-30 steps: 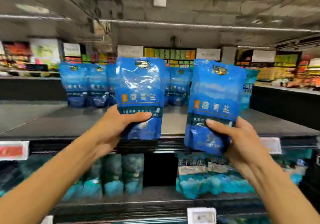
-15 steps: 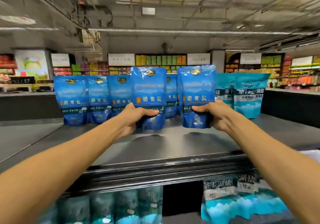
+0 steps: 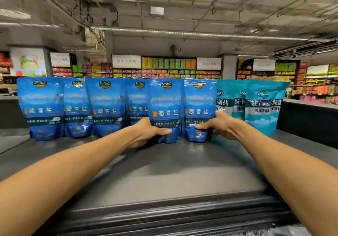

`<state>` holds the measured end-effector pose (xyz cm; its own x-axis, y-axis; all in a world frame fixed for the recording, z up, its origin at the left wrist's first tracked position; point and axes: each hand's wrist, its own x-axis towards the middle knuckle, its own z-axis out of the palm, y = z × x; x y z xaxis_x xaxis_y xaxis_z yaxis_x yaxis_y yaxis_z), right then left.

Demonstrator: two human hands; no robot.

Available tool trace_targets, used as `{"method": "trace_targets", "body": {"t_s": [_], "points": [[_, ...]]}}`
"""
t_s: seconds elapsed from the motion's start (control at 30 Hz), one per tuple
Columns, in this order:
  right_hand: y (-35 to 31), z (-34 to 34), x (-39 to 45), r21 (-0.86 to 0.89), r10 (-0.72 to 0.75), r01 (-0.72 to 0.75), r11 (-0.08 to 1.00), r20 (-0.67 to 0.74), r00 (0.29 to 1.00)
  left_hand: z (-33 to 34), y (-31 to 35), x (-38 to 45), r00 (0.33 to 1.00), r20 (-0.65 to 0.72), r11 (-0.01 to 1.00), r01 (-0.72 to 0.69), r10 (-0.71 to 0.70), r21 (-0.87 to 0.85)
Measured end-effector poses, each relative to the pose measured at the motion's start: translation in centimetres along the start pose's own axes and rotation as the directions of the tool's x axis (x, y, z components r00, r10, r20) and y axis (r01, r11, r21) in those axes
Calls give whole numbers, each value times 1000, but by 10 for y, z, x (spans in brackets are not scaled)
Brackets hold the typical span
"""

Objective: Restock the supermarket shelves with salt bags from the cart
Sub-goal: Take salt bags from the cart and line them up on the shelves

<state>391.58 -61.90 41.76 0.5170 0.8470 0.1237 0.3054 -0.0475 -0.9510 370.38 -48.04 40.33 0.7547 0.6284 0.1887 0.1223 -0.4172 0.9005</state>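
Hands are gripping two blue salt bags upright on the grey shelf top [image 3: 164,171]: left hand [image 3: 146,132] holding one bag [image 3: 165,107], right hand [image 3: 222,124] its neighbour [image 3: 199,107]. Teal bags [image 3: 263,107] are crowding the right side; more blue bags [image 3: 42,107] are standing leftward. Print is blurring.

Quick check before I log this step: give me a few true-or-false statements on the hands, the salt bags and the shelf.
1. The left hand holds a dark blue bag upright. True.
2. The right hand is empty. False: it holds another dark blue bag.
3. Both held bags are lying flat. False: both are upright on the top shelf.
4. Teal bags stand to the right of the blue ones. True.
5. The shelf's front half is packed with bags. False: the bags line its back.
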Motion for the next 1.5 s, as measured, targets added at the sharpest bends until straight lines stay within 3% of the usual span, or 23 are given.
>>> {"method": "trace_targets", "body": {"t_s": [0.07, 0.27, 0.43, 0.63, 0.77, 1.03, 1.17, 1.33, 1.43, 1.5], "points": [[-3, -8, 0, -172, -16, 14, 985, -10, 1000, -5, -2, 1, 997, -71, 989, 33, -23, 143], [-2, -4, 18, -239, 26, -51, 970, -110, 994, -1, 5, 15, 944, -311, 906, 225, -111, 359], [-1, 5, 41, -269, 19, -62, 961, -162, 987, 8, 12, 33, 929, -330, 899, 280, -166, 336], [7, 8, 46, -369, -2, -68, 927, -185, 983, 11, 9, 43, 908, -401, 836, 310, -120, 452], [6, 11, 44, -423, -21, -67, 904, -200, 980, 11, 9, 41, 910, -395, 790, 332, -125, 515], [-5, 7, 15, -512, -47, -49, 858, -173, 984, 6, 15, 21, 924, -366, 799, 301, -109, 521], [-13, -2, -16, -367, -51, -8, 930, -149, 988, 4, 28, 1, 932, -362, 739, 228, 23, 634], [-22, -23, -84, -44, -216, 211, 976, -145, 966, 19, 45, -45, 921, -354, 876, 28, 165, 482], [-18, -37, -136, 62, -307, 322, 945, -177, 935, 43, 61, -81, 924, -336, 974, -128, 185, 185], [-10, -46, -171, 104, -355, 382, 918, -211, 911, 61, 72, -103, 940, -285, 978, -204, 186, -36]]}}
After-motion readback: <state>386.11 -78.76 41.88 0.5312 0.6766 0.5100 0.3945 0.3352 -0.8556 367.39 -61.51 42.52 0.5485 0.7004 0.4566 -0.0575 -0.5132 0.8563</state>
